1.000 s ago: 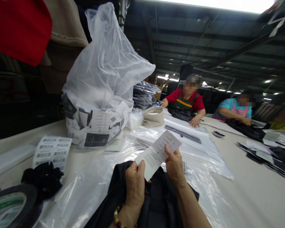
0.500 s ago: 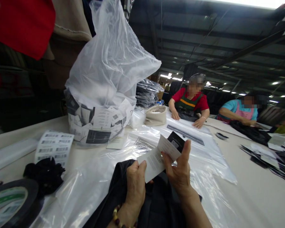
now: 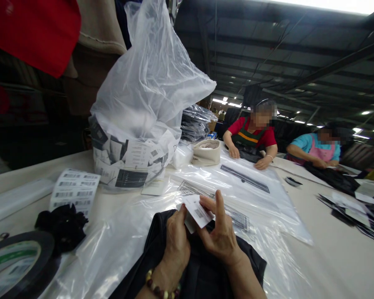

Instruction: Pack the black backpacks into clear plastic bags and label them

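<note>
Several stacked or folded white paper tags [image 3: 197, 211], the top one bearing a square printed code, are held over a black garment [image 3: 202, 270]. My left hand [image 3: 177, 236] pinches their left end between thumb and fingers. At their right edge my right hand [image 3: 220, 238] grips with the thumb and a finger, while another finger points up. The garment lies beneath both wrists, on clear plastic bags [image 3: 112, 245] spread over the table. How many tags are in my hands is hidden.
A plastic bag full of printed tags [image 3: 134, 162] stands at the left back. Nearby are a barcode label strip [image 3: 75, 191], a black fabric bunch [image 3: 61, 226] and a tape roll [image 3: 46, 261]. Two co-workers [image 3: 251, 137] handle dark garments across the table; a beige pouch [image 3: 206, 152] is closer.
The tags were spread, with a black one showing on the right; now they are brought together, with a white coded face up. My right hand has moved left and down, closer to my left hand.
</note>
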Available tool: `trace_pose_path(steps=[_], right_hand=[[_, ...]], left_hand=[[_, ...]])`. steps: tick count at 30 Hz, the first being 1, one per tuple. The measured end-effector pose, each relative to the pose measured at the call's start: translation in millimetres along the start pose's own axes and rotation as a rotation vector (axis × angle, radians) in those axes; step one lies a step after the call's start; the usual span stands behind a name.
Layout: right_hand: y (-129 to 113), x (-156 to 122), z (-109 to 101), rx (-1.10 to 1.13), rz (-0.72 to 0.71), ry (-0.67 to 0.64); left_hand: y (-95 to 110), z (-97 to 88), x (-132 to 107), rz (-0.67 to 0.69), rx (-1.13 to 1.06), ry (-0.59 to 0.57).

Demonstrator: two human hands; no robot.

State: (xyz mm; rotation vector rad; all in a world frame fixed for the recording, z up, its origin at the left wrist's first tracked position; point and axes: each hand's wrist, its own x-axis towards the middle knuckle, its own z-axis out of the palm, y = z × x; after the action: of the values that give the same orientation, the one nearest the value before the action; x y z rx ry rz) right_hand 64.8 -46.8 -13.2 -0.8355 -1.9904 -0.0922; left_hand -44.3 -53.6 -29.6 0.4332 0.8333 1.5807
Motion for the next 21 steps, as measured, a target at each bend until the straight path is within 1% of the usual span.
trace_pose_path(steps=[4,8,11,13,14,17,19,21], right_hand=[[2.3,-0.3,-0.9,0.035,0.069,-0.038],[1.6,1.2,-1.6,0.024,0.053,-0.055],[-0.6,2.8,-2.4,0.017,0.034,-0.061],[-2.0,3.6,-3.2,0.035,0.025,-0.090],[-2.3,3.9,-3.6,0.048,0.023,-0.108],[-1.3,4.3,-4.6,0.063,0.010,-0.173],[1.0,4.1,-4.8,0.034,0.004,-0.200],[3.9,3.2,-4.8,0.013,0.046,-0.226]], left_hand=[[-0.2,1.2,-0.9,-0.019,-0.004,-0.009],[1.9,2.6,-1.6,-0.056,-0.032,-0.001],[5.6,5.4,-3.2,-0.062,-0.073,-0.049],[7.7,6.9,-4.4,-0.039,-0.078,-0.087],[8.4,7.3,-4.8,-0.031,-0.075,-0.087],[9.0,6.6,-5.1,-0.013,-0.039,-0.010],[8.6,5.4,-4.6,0.003,-0.015,0.049],[8.2,4.7,-3.8,0.002,-0.021,0.076]])
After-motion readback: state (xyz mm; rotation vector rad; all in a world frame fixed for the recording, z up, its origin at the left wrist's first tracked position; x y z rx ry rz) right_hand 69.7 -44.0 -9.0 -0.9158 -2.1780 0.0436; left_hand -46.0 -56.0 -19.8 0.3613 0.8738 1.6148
